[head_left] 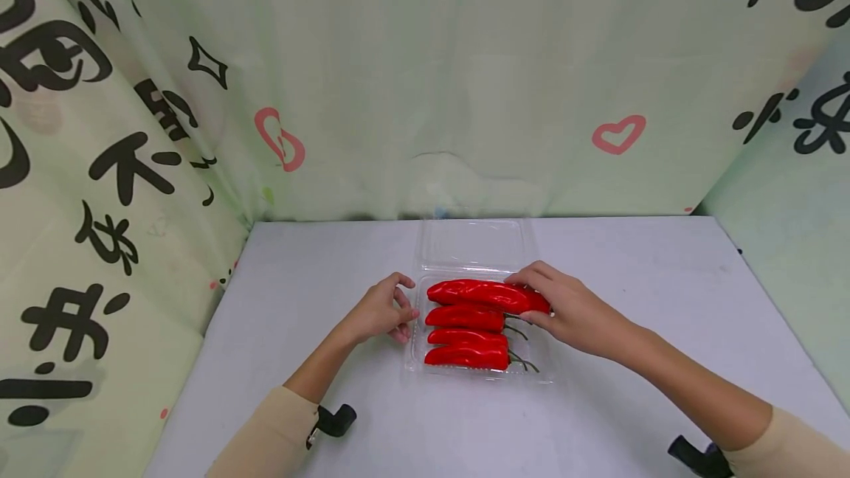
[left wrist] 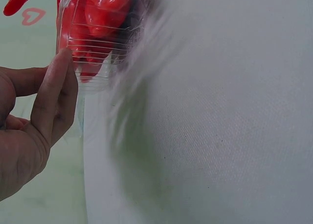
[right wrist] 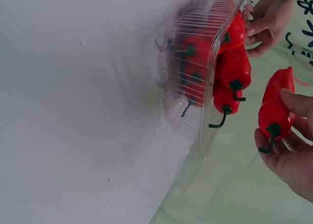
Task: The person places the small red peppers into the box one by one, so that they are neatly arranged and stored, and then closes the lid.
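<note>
A clear plastic clamshell box (head_left: 418, 349) lies on the table with its lid (head_left: 478, 246) folded back. Several red peppers (head_left: 466, 356) with green stems lie side by side inside it. My right hand (head_left: 574, 312) holds another red pepper (right wrist: 276, 104) by its stem end, between thumb and fingers, over the far part of the box. At the box's left wall is my left hand (head_left: 385, 308), its fingers loosely bent and a fingertip touching the plastic in the left wrist view (left wrist: 44, 101). The fingers do not close round anything.
A white table (head_left: 319, 257) lies under the box. Pale green curtains (head_left: 372, 94) with dark lettering and pink hearts hang behind it and at both sides. A black wrist camera (head_left: 336, 420) is strapped on the left forearm, another (head_left: 700, 456) on the right.
</note>
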`<state>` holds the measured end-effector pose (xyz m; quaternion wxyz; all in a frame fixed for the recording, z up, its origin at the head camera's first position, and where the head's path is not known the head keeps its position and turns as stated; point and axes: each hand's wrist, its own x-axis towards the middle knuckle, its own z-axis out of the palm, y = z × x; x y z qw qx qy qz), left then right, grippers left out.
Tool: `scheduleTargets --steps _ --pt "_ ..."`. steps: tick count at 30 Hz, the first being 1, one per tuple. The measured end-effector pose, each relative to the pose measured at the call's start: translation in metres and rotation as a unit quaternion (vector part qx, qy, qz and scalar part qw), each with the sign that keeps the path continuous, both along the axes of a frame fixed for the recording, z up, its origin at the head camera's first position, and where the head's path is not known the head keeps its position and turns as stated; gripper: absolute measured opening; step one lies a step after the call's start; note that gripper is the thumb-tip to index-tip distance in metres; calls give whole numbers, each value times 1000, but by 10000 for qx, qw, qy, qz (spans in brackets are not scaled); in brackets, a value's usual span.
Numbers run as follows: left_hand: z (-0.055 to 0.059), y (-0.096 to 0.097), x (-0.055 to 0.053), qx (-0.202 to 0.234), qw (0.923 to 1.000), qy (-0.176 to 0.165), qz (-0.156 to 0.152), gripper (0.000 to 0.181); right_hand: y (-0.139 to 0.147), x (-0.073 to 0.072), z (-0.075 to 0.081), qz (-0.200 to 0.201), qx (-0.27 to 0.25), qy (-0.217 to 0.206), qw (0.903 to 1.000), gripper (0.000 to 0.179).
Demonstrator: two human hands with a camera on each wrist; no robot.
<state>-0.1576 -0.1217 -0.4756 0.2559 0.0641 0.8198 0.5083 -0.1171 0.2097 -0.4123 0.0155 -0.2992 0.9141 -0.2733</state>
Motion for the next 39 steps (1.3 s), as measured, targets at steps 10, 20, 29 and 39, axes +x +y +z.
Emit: scheduleTargets --steps 10,20,29,39 --pt "0 0 -1 1 10000 29 17 52 -20 3 -2 200 157 57 9997 52" --pt "0 0 -1 9 10000 26 17 53 -35 7 -9 481 142 -63 9987 52" --pt "2 0 0 66 10000 -9 17 52 -44 9 -21 756 142 74 9970 48" --pt "2 0 2 99 9999 -26 20 52 -48 12 -30 794 343 243 9960 49"
